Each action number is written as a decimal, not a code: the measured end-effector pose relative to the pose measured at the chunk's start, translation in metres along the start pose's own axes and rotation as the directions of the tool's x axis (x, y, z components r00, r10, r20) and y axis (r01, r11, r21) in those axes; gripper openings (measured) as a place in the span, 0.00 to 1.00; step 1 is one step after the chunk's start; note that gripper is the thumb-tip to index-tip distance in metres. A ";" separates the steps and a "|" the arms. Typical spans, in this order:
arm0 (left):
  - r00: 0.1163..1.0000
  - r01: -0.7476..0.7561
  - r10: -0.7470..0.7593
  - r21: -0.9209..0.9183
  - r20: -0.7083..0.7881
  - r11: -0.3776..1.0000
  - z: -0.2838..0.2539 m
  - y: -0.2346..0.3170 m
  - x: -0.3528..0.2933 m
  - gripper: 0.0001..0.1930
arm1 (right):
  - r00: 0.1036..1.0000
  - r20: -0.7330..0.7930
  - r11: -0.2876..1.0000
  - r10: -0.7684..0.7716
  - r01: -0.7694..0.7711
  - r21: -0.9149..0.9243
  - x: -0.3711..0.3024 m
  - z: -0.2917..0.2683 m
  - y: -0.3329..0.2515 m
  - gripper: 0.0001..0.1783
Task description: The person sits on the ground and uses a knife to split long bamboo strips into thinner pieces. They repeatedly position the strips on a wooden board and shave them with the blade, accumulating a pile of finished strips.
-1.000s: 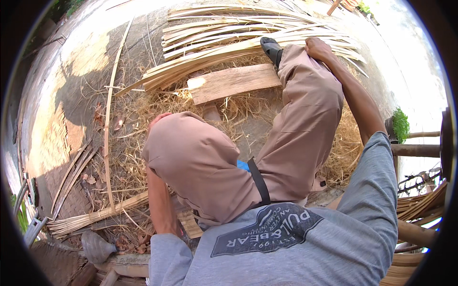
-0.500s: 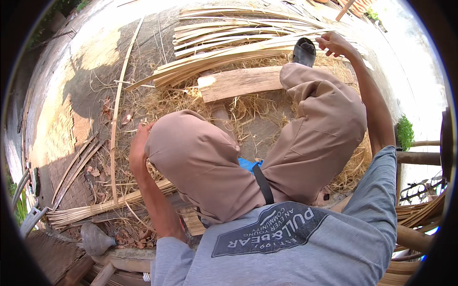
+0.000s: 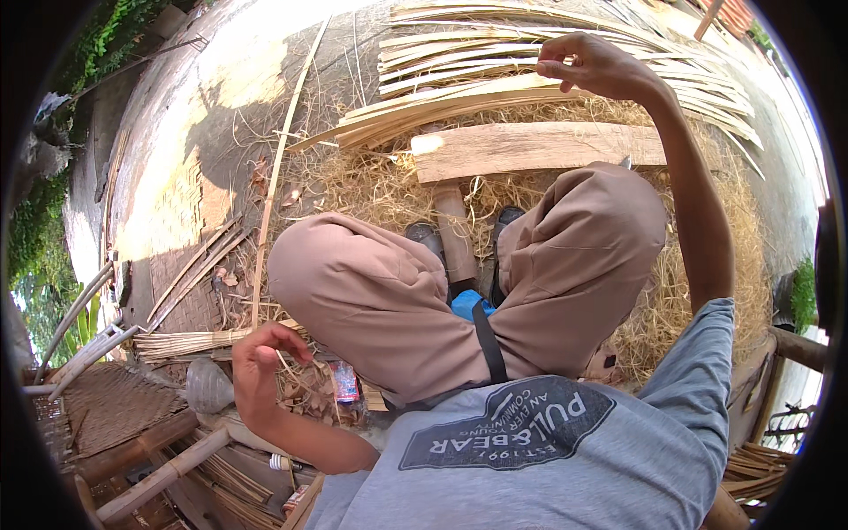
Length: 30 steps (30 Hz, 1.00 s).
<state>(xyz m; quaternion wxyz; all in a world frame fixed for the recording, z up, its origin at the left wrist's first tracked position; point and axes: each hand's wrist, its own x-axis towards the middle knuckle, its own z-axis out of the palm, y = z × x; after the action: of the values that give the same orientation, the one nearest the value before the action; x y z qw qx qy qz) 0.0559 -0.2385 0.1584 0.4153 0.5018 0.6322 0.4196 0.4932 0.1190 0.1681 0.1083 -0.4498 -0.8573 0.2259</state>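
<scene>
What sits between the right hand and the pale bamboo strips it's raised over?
Nothing visible. The right hand is lifted directly over the bamboo strips; the plank and knee lie nearer the person.

The right hand (image 3: 594, 66) was raised at the far side, fingers pinched above the split bamboo strips (image 3: 495, 84), nothing visibly in them. Near left, the left hand (image 3: 261, 367) curled loosely beside the knee, over dry shavings (image 3: 371, 190). A wooden plank (image 3: 539, 148) lay between.
</scene>
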 end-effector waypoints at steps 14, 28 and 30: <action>0.857 0.369 0.003 0.619 -0.515 0.693 0.123 0.024 -0.003 0.28 | 0.980 0.009 0.955 -0.200 0.193 0.225 0.042 0.069 -0.007 0.26; 0.935 0.330 -0.251 0.359 -0.250 0.873 0.083 -0.010 -0.016 0.26 | 0.972 0.068 0.925 -0.224 0.190 0.330 0.024 0.085 -0.013 0.24; 0.914 0.373 -0.290 0.312 -0.283 0.874 0.085 -0.011 -0.017 0.26 | 0.969 0.084 0.908 -0.232 0.185 0.377 0.026 0.090 -0.010 0.24</action>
<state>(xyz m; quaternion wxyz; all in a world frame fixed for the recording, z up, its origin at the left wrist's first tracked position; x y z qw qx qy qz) 0.1356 -0.2469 0.1243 0.3078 0.4012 0.8182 0.2736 0.4355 0.1094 0.0936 0.1589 -0.3121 -0.8484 0.3969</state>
